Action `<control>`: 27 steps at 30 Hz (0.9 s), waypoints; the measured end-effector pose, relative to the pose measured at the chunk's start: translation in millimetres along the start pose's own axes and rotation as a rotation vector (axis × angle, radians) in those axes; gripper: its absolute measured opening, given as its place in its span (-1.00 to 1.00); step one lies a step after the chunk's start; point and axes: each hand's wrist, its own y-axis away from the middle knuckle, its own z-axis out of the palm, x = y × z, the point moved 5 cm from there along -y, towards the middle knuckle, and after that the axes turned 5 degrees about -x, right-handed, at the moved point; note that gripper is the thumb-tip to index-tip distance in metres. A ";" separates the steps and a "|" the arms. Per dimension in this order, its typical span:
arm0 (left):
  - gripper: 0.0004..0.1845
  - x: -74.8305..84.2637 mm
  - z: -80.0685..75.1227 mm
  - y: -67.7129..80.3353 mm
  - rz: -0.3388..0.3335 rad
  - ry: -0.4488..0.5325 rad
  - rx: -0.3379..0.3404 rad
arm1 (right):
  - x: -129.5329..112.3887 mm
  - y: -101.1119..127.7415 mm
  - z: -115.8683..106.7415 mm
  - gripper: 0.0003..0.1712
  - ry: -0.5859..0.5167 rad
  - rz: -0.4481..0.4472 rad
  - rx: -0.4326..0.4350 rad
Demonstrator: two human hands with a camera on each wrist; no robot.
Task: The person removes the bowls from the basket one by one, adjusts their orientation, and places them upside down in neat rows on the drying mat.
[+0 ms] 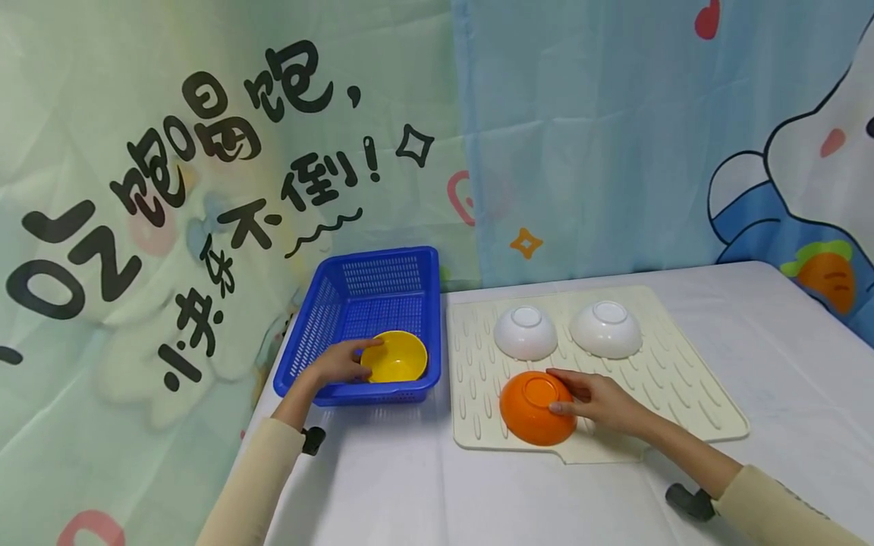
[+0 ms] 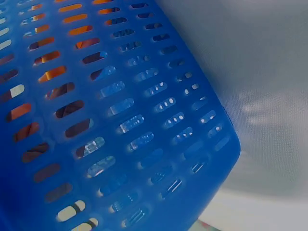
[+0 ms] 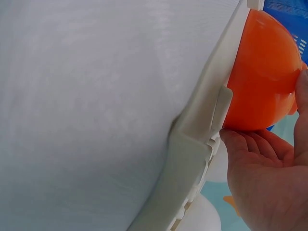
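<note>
A yellow bowl [image 1: 398, 358] sits upright at the near right end of the blue slotted basket [image 1: 290, 356]. My left hand [image 1: 341, 361] reaches over the basket's side and pinches the bowl's left rim between fingers and thumb. In the left wrist view the basket wall [image 2: 159, 122] hides most of that hand. An orange bowl [image 1: 529, 417] lies upside down at the front of the cream drying mat [image 1: 478, 437]. My right hand [image 1: 601, 402] holds it from the right, thumb near its foot ring and fingers along the far side. The right wrist view shows the fingers curved against the orange bowl [image 3: 264, 72].
Two white bowls, a left one [image 1: 526, 337] and a right one [image 1: 606, 334], stand upside down on the back of the mat. The basket is just left of the mat on a white-covered table [image 1: 382, 485]. Printed curtains [image 1: 580, 152] hang behind.
</note>
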 end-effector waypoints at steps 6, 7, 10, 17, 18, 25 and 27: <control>-0.37 0.9 -8.1 5.8 -0.016 0.070 0.056 | 0.1 -0.5 0.1 -0.24 -0.005 0.001 -0.001; -0.38 1.9 -9.7 7.3 -0.016 0.080 0.069 | 0.6 -0.7 0.1 -0.24 -0.005 0.001 -0.001; -0.41 8.1 -15.4 12.8 -0.010 0.089 0.117 | 2.3 -1.4 0.2 -0.24 0.001 -0.001 0.000; -0.46 29.2 -26.2 26.6 0.009 0.142 0.182 | 6.4 -2.6 0.7 -0.22 0.013 -0.001 0.007; -0.47 33.1 -26.9 28.9 0.015 0.140 0.181 | 6.3 -2.9 0.7 -0.22 0.013 -0.003 0.007; -0.49 62.3 -26.5 45.1 0.049 0.093 0.143 | 4.2 -2.6 0.3 -0.24 -0.007 -0.006 0.002; -0.49 71.5 -24.9 50.5 0.061 0.083 0.121 | 4.1 -2.4 0.7 -0.24 -0.003 -0.004 0.003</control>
